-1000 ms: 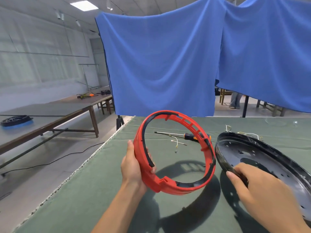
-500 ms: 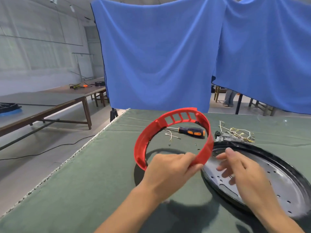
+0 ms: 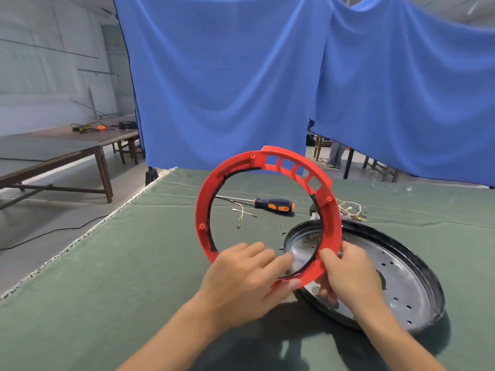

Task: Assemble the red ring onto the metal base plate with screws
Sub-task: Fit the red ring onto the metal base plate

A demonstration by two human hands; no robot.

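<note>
I see the red ring (image 3: 267, 215) held up off the worktop (image 3: 120, 277), standing nearly on edge with its open face toward me and its lower rim over the near-left lip of the metal base plate (image 3: 388, 279); the plate lies flat to the right and just beyond. The left hand (image 3: 241, 279) pinches the bottom rim and the right hand (image 3: 348, 277) grips the lower right arc; I judge the ring must tip flat and shift right, the right hand nearer; screwdriver (image 3: 273, 204) and loose screws (image 3: 238, 226) lie beyond.
</note>
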